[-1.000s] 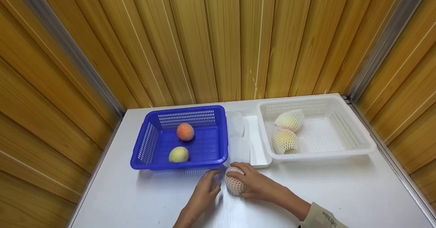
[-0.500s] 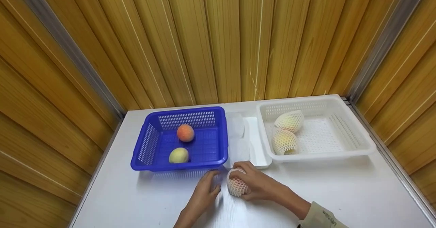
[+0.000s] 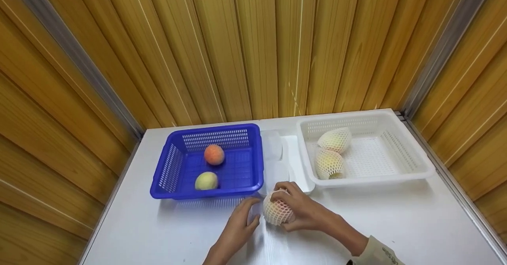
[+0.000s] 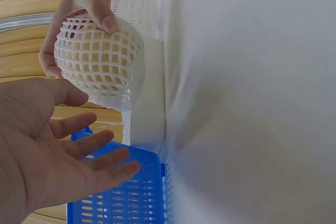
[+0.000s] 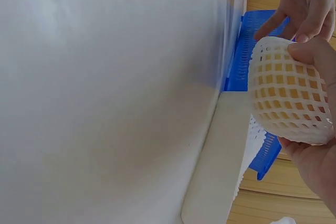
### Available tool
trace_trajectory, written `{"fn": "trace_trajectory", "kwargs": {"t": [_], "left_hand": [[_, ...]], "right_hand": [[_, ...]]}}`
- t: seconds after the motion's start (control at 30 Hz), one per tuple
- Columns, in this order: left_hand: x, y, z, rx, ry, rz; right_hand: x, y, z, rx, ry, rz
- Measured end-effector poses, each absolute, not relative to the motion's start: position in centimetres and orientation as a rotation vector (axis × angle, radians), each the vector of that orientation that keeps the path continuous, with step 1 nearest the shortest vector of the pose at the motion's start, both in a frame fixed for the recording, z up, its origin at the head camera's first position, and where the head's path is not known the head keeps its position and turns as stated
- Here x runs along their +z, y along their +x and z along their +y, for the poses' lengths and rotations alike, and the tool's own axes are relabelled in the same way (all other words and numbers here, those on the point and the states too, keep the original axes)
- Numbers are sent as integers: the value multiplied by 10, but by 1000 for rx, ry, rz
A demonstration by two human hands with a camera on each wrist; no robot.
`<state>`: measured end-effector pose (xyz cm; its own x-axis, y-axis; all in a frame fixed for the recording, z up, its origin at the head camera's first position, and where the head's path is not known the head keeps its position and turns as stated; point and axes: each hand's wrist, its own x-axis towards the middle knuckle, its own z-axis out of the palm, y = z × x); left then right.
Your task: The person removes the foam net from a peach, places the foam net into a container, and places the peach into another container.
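Observation:
My right hand [image 3: 303, 209] grips a peach in a white foam net [image 3: 278, 209], held in front of the gap between the two baskets. In the right wrist view the thumb and fingers curl round the netted peach [image 5: 289, 90], whose yellow skin shows through the mesh. Just left of it is my left hand [image 3: 237, 225], holding nothing. Its fingers are spread and relaxed in the left wrist view, where the hand [image 4: 58, 150] lies close to the net; whether a fingertip touches it I cannot tell.
A blue basket [image 3: 257, 158] at the left holds an orange-red peach [image 3: 214, 155] and a pale yellow peach [image 3: 206, 181]. To the right, a white basket [image 3: 396, 176] holds two netted fruits [image 3: 330, 164]. Between them lies a white tray [image 3: 295, 158] with flat foam nets [image 3: 273, 146].
My right hand has shifted slightly right and up with the netted peach. The left hand has opened a little wider and stays beside it. The baskets have not moved.

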<state>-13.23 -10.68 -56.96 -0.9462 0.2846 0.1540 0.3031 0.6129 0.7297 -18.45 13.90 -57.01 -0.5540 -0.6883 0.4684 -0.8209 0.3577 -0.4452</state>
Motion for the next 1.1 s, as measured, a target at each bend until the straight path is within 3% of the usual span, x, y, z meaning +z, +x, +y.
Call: {"fn": "trace_trajectory", "kwargs": {"t": [0.27,0.83,1.1], "left_hand": [[-561,-130,-105,-1325,-598,-2732],[-533,-141,-101,-1567,-531,-2442],[-520,-152,-94,-1660,-554,-2241]], "right_hand": [[-551,-191,146,1023,1280,-2326],[-515,-203,147,1233,1148,-2191],[-482,-192,136,1414,967,-2114]]}}
